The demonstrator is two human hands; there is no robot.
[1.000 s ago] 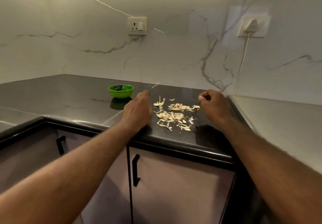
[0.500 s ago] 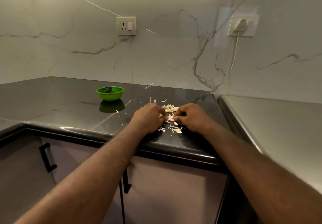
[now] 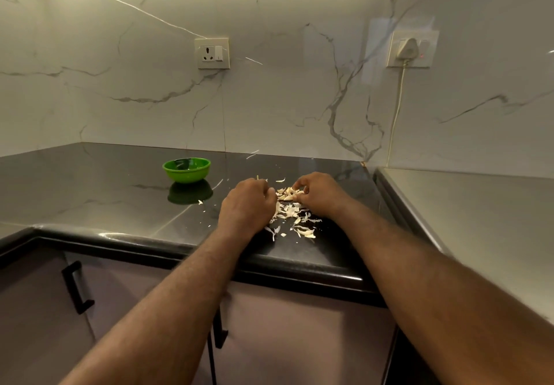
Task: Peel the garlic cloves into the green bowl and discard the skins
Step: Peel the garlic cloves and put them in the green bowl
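Note:
A loose pile of pale garlic skins lies on the black countertop near its front edge. My left hand rests curled at the pile's left side, with its fingertips tucked under and hidden. My right hand sits at the pile's far right, and its fingers pinch skins at the top of the heap. The green bowl stands to the left behind my left hand, apart from both hands. Its contents are hard to make out.
A marble wall runs behind the counter, with a socket and a plugged-in adapter whose white cord hangs down. A grey steel surface adjoins on the right. Cabinet doors with black handles are below the edge.
Both hands came in from either side of the pile and now rest on the skins. Since half a second ago the right hand has shifted slightly farther back on the heap.

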